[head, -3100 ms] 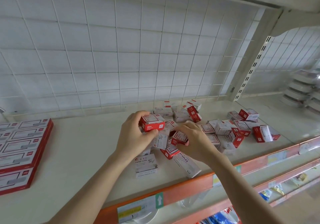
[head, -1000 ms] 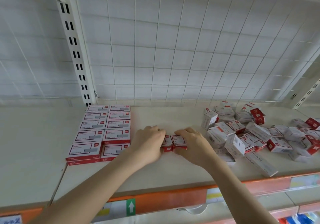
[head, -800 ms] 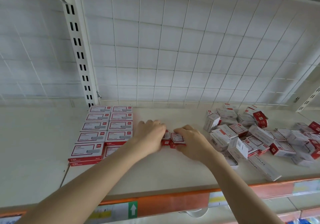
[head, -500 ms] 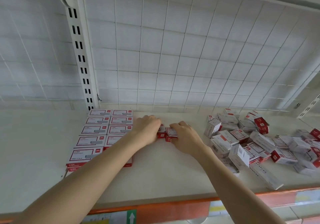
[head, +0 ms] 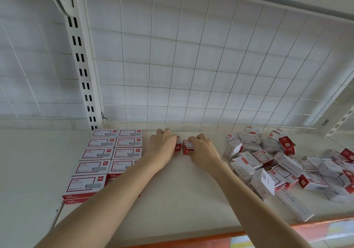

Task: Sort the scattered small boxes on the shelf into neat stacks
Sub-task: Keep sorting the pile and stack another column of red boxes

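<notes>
Pinches small red box point(head: 178, 144) in left grip point(head: 162, 145), second box point(head: 187, 146) in right grip point(head: 202, 150), just apart, near back edge of shelf point(head: 182, 199); probably squares them beside tidy rows point(head: 107, 152) to seed a stack. Loose pile point(head: 277, 167) toward right end.

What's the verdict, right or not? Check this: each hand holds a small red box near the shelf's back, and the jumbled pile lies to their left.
No. The head view shows the jumbled pile to their right. The left hand and right hand do each hold a small red box.
</notes>
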Demonstrator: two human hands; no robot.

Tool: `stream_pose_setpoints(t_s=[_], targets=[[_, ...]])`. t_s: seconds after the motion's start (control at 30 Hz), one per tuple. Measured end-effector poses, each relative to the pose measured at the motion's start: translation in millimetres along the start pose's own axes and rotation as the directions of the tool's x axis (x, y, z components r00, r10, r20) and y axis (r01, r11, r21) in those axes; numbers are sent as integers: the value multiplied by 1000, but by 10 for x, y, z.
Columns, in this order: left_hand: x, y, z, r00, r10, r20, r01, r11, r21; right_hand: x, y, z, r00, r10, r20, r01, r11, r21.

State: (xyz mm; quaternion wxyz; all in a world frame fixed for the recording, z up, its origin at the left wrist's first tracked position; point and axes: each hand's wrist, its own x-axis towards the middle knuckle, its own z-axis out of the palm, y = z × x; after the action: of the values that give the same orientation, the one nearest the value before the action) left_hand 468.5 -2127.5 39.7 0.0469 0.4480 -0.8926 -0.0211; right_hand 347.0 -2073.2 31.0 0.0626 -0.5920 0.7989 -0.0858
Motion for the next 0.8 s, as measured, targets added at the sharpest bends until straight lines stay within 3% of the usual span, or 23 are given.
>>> stream_pose_setpoints(t_s=[0.23,0.8], targets=[[-243,165,98,1000,-5,21,4,999,50,87,30,32,999,19,-49,-18,1000,24],[-262,126,219,998,-56,-17,56,998,-8,213,-39,75,997,-8,-71,12,998,66]])
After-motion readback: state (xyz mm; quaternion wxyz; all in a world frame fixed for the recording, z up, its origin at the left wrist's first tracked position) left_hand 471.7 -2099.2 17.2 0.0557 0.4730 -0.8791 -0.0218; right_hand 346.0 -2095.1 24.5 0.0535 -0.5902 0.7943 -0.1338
